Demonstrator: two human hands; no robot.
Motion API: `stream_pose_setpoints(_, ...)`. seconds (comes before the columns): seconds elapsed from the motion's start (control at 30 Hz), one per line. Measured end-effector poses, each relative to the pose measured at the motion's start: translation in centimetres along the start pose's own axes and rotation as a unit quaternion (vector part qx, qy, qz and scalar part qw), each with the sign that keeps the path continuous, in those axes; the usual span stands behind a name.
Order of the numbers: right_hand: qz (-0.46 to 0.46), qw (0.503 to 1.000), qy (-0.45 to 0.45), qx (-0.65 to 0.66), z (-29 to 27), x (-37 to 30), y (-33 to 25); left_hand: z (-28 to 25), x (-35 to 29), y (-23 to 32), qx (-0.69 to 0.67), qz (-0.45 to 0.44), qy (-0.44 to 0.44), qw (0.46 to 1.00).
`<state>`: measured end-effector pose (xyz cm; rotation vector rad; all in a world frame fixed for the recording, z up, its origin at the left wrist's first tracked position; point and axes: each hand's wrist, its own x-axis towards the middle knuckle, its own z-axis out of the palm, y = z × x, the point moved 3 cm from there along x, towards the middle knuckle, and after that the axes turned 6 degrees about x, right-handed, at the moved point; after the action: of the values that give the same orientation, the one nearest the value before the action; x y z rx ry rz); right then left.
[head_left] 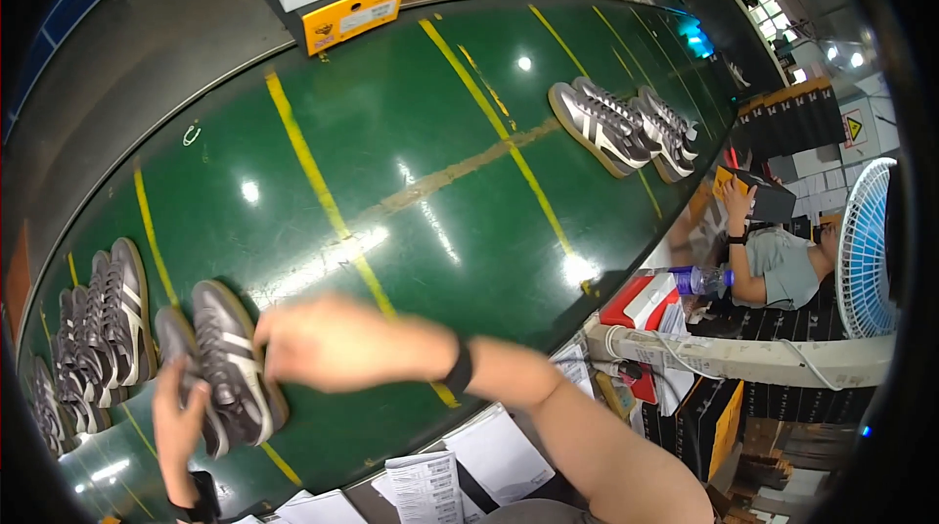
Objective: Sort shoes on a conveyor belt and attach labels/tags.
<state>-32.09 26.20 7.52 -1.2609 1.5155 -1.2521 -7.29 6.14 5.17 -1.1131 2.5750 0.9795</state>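
- Head view: the left hand [179, 418] reaches up from the lower edge, fingers pointing away from the body, thumb toward the right, at the side of the left shoe [174, 330]; whether it grips, I cannot tell.
- The right arm [606, 446] slants in from the lower right, bent at the elbow; its blurred right hand [337, 340] is beside the right shoe [233, 348], its grip unclear.
- The hands are apart, with the two shoes side by side on the worktop [469, 270], near its left end.
- The worktop is green, glossy and crossed by yellow lines; more shoes stand at far left, others at upper right.
- Stacked boxes [352, 17] stand at the far edge.
- Papers [499, 451] lie along the near edge.
- On the right: a bottle [699, 280], a fan [869, 250] and a co-worker [782, 265] holding a box [771, 199].
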Motion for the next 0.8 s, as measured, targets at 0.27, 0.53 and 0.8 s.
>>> stream_pose_setpoints(0.27, 0.386, 0.477, 0.630, -0.476, -45.3, -25.5, 13.9, 7.6, -2.6, 2.4, 0.025, -0.010, -0.009, 1.000)
stream_pose_setpoints(0.53, 0.589, 0.574, 0.424, -0.380, -53.9, -35.3, 18.8, 9.3, -4.3, -3.2, 0.250, -0.093, 0.202, 0.943)
stream_pose_setpoints(0.8, 0.590, 0.485, 0.337, -0.551, -60.6, -45.4, 16.7, 13.4, -1.2, -8.8, 0.097, 0.019, 0.210, 0.973)
